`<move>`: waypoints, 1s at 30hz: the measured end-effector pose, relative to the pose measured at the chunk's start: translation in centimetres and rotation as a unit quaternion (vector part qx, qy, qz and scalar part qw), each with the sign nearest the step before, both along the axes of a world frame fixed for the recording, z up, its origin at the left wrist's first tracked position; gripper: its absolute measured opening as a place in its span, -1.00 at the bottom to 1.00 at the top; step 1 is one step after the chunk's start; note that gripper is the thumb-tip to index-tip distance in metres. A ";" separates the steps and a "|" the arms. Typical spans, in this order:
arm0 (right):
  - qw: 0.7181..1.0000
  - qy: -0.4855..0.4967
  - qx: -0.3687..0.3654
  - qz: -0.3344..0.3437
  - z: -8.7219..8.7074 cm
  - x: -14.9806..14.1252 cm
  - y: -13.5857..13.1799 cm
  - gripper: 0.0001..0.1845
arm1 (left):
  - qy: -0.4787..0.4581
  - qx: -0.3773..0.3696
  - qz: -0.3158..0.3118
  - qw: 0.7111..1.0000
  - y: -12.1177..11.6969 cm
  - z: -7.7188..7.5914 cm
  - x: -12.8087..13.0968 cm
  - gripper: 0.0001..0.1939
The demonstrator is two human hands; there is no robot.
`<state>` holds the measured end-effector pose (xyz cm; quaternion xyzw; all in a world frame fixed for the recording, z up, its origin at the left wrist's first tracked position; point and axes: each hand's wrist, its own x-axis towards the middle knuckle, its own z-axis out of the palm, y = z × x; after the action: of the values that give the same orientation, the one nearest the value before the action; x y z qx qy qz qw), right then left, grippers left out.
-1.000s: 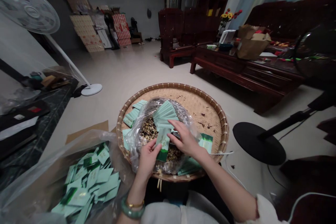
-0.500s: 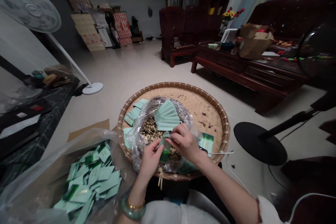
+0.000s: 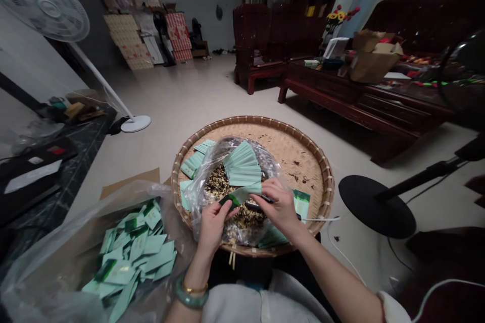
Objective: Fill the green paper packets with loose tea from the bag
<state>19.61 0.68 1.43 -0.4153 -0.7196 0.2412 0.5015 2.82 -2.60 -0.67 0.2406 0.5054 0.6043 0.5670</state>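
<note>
Turning from upright to level, the pale green sachet (image 3: 240,196) is being pinched at opposite ends by the left hand (image 3: 214,227) and right hand (image 3: 278,207), above the plastic bag (image 3: 200,197) in the bamboo tray (image 3: 306,159).

pedestal fan (image 3: 45,5) | wd armchr (image 3: 253,35) | wd coffee tbl (image 3: 322,88) | cardbd box (image 3: 373,65)

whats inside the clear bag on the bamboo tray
The clear plastic bag holds a loose dried mix of dark and pale bits, with a fan of pale green sachets at its mouth. The left hand and right hand cover its middle, so what lies there cannot be seen.
</note>
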 end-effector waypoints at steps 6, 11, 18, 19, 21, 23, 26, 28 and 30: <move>0.920 0.159 -0.306 0.187 0.0 -0.1 0.4 -0.62 | 0.029 0.005 -0.013 0.999 -0.2 -0.1 -0.7 -0.62; 0.855 0.180 -0.424 0.239 -0.5 0.1 1.0 -0.50 | 0.060 0.011 -0.071 0.996 -0.2 0.0 -1.1 -0.61; 0.875 0.188 -0.396 0.207 -1.2 -0.1 1.5 -0.47 | 0.341 0.121 -0.026 0.932 -0.5 0.5 -1.6 -0.51; 0.885 0.167 -0.383 0.203 -1.2 -0.2 1.5 -0.47 | 0.423 0.165 -0.011 0.891 -0.7 0.7 -1.6 -0.46; 0.908 0.117 -0.349 0.202 -1.0 -0.6 1.6 -0.46 | 0.565 0.239 -0.032 0.789 -0.9 1.0 -1.5 -0.36; 0.929 0.065 -0.304 0.202 -0.7 -1.1 1.7 -0.47 | 0.656 0.267 -0.074 0.703 -0.9 1.2 -1.4 -0.35; 0.941 0.008 -0.260 0.216 0.0 -1.8 1.7 -0.49 | 0.701 0.262 -0.086 0.658 -0.4 0.9 -1.5 -0.35; 0.941 -0.006 -0.249 0.231 0.4 -2.1 1.7 -0.51 | 0.688 0.275 -0.085 0.666 0.0 0.6 -1.8 -0.34; 0.940 -0.007 -0.242 0.240 0.6 -2.2 1.7 -0.52 | 0.663 0.287 -0.085 0.686 0.3 0.3 -2.1 -0.35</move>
<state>17.45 2.36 2.03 -0.3405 -0.7215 0.5185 0.3078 0.75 -2.31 -0.35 0.7714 0.5286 0.3525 0.0365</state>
